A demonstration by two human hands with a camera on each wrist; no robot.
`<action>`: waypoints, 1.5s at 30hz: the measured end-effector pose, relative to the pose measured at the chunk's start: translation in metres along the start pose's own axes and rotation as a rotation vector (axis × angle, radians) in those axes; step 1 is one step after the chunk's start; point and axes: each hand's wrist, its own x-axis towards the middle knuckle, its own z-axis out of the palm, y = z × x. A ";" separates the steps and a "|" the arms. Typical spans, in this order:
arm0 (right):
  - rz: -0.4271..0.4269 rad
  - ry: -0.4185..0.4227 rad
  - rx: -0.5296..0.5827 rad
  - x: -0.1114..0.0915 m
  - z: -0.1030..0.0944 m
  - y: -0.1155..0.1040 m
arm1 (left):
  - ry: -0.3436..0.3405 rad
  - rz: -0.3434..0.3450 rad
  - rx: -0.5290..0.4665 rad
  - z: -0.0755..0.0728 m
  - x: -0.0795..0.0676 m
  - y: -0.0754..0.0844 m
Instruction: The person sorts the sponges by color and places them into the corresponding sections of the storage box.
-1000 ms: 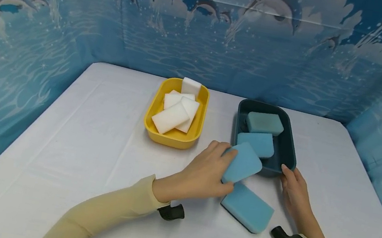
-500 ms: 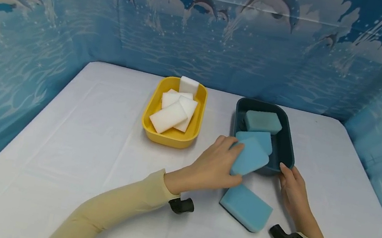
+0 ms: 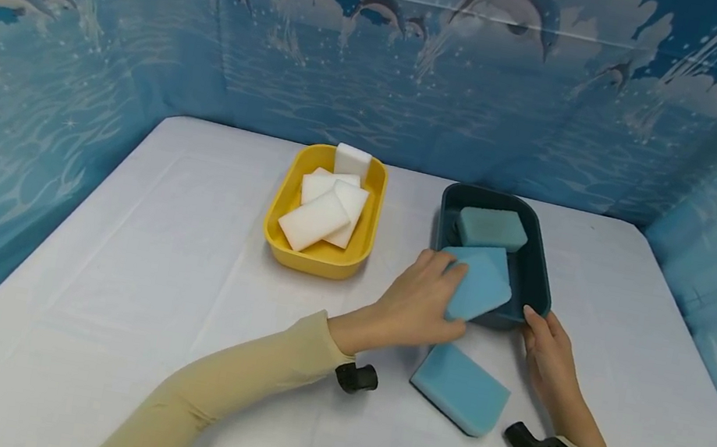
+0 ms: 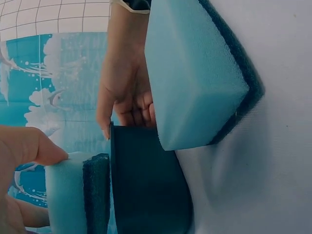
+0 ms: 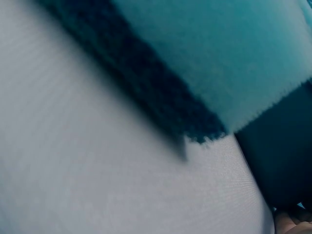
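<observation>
My left hand (image 3: 418, 303) pinches a blue scouring sponge (image 3: 483, 288) by its edges, just above the near part of a dark teal bin (image 3: 536, 277). In the left wrist view, the dark scrubbing layer of this held sponge (image 4: 68, 195) faces the bin wall (image 4: 146, 180). My right hand (image 3: 549, 358) grips the bin's near right corner, thumb on the rim. Two more blue sponges lie in the bin: one at the back (image 3: 493, 229), another (image 3: 498, 259) partly covered by the held one. Another blue sponge (image 3: 462, 391) lies on the table, dark side down, in front of the bin.
To the left stands a yellow bin (image 3: 319, 264) with several white sponges (image 3: 314, 221), one upright at its back. A white cloth (image 3: 146, 259) covers the table. Behind hangs a blue curtain (image 3: 326, 76) with dolphins, reaching the table's back edge.
My left hand has moved forward and right, carrying the sponge from the bin's near left edge to over the bin. The right hand keeps its grip on the rim.
</observation>
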 end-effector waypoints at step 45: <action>0.012 0.023 -0.014 -0.003 0.000 -0.004 | -0.150 -0.029 0.106 0.024 0.075 -0.019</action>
